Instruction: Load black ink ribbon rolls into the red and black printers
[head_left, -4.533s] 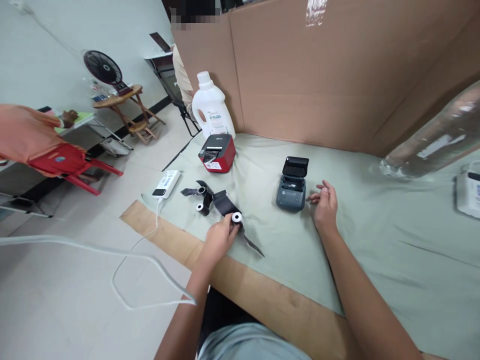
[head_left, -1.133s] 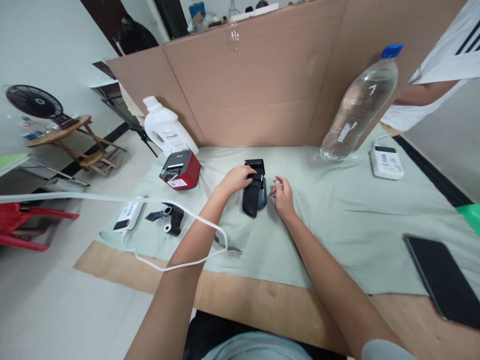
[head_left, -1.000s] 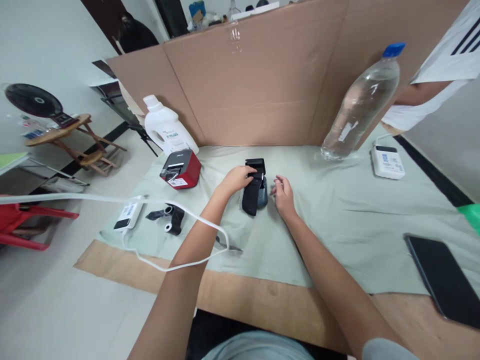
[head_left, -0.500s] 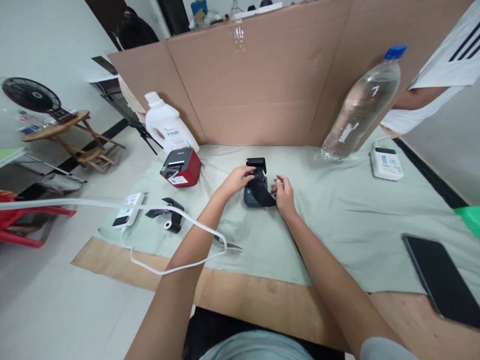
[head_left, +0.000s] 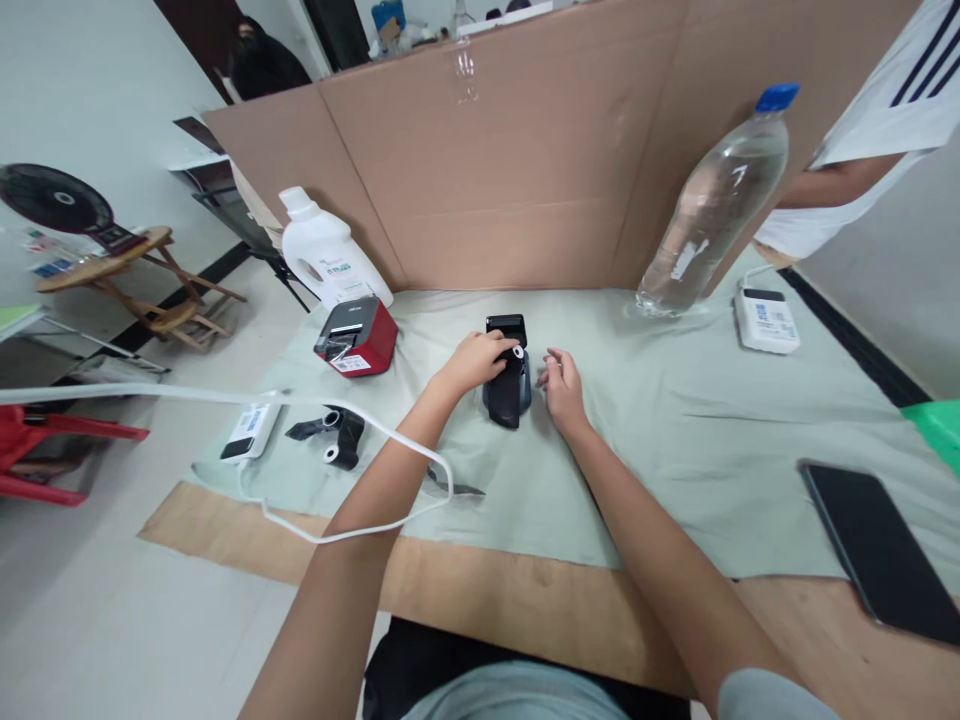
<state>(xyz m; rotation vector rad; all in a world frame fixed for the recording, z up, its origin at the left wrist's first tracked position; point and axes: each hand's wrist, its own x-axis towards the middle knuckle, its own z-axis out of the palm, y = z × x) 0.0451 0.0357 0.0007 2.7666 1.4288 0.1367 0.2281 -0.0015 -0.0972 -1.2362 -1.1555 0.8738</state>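
Observation:
A small dark grey printer [head_left: 519,380] with its lid [head_left: 506,325] up sits in the middle of the green cloth. My left hand [head_left: 472,362] holds a white-cored roll of black ribbon [head_left: 505,390] at the printer's open bay, and the ribbon hangs down over the printer's front. My right hand [head_left: 561,388] rests just right of the printer with fingers loosely curled and nothing in it. More black ribbon rolls [head_left: 339,438] lie at the left.
A red printer [head_left: 355,337], a white jug [head_left: 322,252] and a power strip [head_left: 245,431] stand at the left. A water bottle [head_left: 703,212] and a white device [head_left: 765,320] are at the right, a black phone [head_left: 881,550] near right. Another person's arm [head_left: 832,185] shows far right.
My left hand carried a ribbon roll from the left side of the cloth to the grey printer. In the last half second the ribbon swung back from my right hand to the printer's front.

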